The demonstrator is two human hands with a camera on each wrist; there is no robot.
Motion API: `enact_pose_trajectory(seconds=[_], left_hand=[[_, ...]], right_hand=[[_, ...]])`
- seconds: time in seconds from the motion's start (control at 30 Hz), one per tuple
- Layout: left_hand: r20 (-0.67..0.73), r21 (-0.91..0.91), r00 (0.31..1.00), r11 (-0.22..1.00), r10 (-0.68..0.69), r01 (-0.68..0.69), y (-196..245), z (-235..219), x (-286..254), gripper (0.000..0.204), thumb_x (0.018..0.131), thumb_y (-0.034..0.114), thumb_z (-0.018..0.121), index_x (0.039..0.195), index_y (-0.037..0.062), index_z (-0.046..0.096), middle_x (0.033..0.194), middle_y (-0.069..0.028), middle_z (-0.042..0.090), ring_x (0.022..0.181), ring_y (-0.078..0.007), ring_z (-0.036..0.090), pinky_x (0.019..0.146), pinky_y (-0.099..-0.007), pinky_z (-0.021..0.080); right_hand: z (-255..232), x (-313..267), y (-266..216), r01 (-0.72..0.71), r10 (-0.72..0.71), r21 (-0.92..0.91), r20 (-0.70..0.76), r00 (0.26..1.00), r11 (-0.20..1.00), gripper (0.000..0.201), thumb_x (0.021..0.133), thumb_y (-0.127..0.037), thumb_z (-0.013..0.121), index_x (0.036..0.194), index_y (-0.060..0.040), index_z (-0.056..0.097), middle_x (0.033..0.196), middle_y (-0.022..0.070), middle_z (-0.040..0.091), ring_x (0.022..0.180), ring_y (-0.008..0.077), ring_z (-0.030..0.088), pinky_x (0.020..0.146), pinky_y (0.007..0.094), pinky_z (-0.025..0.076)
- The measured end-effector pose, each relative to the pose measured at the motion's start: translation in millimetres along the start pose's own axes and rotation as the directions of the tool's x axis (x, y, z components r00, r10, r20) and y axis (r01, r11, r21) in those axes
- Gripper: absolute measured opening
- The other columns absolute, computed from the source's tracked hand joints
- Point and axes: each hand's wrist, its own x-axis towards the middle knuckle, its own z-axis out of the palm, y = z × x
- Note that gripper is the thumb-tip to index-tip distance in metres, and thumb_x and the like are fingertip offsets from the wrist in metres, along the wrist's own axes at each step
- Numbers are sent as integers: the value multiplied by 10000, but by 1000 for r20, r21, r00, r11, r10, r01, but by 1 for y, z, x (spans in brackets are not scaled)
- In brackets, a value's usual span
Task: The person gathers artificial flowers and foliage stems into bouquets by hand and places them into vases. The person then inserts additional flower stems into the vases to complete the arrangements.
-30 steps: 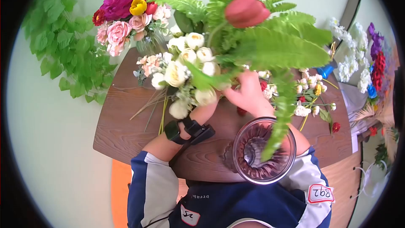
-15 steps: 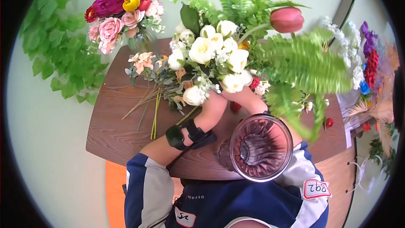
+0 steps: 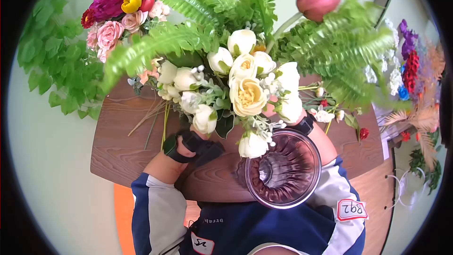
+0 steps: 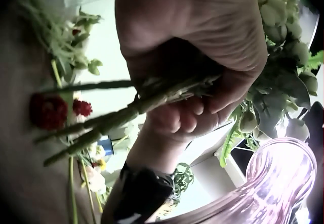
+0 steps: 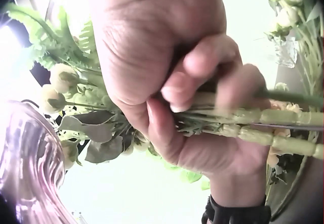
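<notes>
A large bouquet of artificial flowers [image 3: 247, 95] leans over the table toward me. White blooms sit at its front, with fern fronds [image 3: 184, 42] spreading on both sides and a pink tulip [image 3: 318, 1] standing above them at the right. Underneath, both hands are mostly hidden by blooms in the head view. My left hand [image 4: 195, 32] curls round the bunched green stems [image 4: 104, 125], whose cut ends stick out past it. Close against it, my right hand [image 5: 157, 47] grips the same bunch, fingers bent over the stems [image 5: 253, 128]. Nearest to me, a purple-tinted fluted glass vase [image 3: 304, 179] stands at the table edge.
Loose stems [image 3: 165, 125] lie on the brown wooden table [image 3: 122, 153] at the left, and small white and red flowers [image 3: 323, 114] at the right. Behind at left is another arrangement [image 3: 109, 35] of pink and magenta flowers. Leafy vines [image 3: 52, 61] hang by the wall.
The bouquet has tipped toward me and its fronds now fan out to the left as well. Both hands, earlier visible below the blooms, have gone mostly under them. The vase has stayed in place.
</notes>
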Motion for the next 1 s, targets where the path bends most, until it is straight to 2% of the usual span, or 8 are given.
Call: enact_pose_trajectory(seconds=[0.03, 0.07, 0.33, 0.47, 0.6, 0.7, 0.83, 1.0], left_hand=[[-49, -556, 979, 819, -200, 140, 13, 19, -7, 325, 911, 144, 419, 1212, 35, 475, 1164, -102, 548, 955, -210, 561, 847, -319, 465], [-25, 112, 990, 984, -138, 140, 45, 31, -8, 315, 876, 151, 476, 1159, 16, 504, 1127, -106, 568, 978, -200, 563, 847, -323, 463], [296, 263, 929, 916, 223, -303, 34, 23, 38, 322, 800, 117, 575, 1098, 0, 536, 1038, -88, 601, 964, -195, 571, 841, -317, 462], [-305, 315, 946, 926, -111, 210, 129, 75, 35, 216, 700, 23, 659, 901, 4, 582, 863, -65, 624, 755, -169, 596, 655, -292, 480], [-287, 339, 950, 915, -123, 221, 131, 68, 23, 210, 702, 26, 660, 895, 4, 581, 852, -63, 623, 738, -164, 593, 642, -290, 478], [-264, 366, 954, 901, -140, 234, 128, 80, 37, 205, 703, 27, 660, 891, 4, 581, 843, -62, 623, 726, -160, 590, 633, -288, 477], [-243, 395, 958, 886, -153, 242, 129, 81, 22, 199, 705, 30, 660, 886, 5, 581, 832, -60, 622, 709, -155, 587, 620, -286, 475], [-235, 437, 961, 868, -144, 237, 131, 76, 21, 192, 707, 33, 660, 879, 5, 581, 818, -57, 621, 688, -148, 583, 604, -282, 473]], right_hand=[[-3, -1, 0, 11, -11, 15, 16, 1000, 1000, 288, 797, -192, 627, 1038, -36, 605, 967, 105, 646, 847, 184, 618, 775, 324, 467], [-5, -13, 0, 21, -22, 30, 31, 999, 999, 288, 799, -190, 628, 1038, -31, 604, 965, 107, 646, 841, 183, 620, 765, 321, 471], [-35, -24, -5, 88, -105, 127, 128, 986, 988, 292, 817, -178, 632, 1040, 8, 596, 951, 120, 648, 793, 175, 632, 689, 292, 504], [-83, -26, -32, -35, 121, -263, 319, 940, 964, 197, 825, -158, 624, 898, 25, 633, 775, 111, 663, 656, 144, 627, 570, 254, 483], [-107, -61, -58, -28, 338, 596, -416, 844, 803, 173, 830, -148, 624, 840, 22, 654, 579, 54, 612, 577, 86, 597, 515, 198, 453], [-98, -35, -81, 166, 222, 444, -696, 683, 881, 166, 829, -135, 620, 857, 25, 655, 620, 49, 627, 585, 94, 594, 525, 193, 452], [-92, 4, -65, -24, 27, 14, -695, 719, 1000, 176, 799, -143, 649, 815, 32, 656, 631, 23, 620, 580, 71, 573, 514, 199, 432], [-83, 33, -44, 5, 325, 594, -447, 834, 804, 163, 756, -138, 684, 758, 23, 657, 640, 21, 624, 577, 56, 562, 514, 211, 433]])
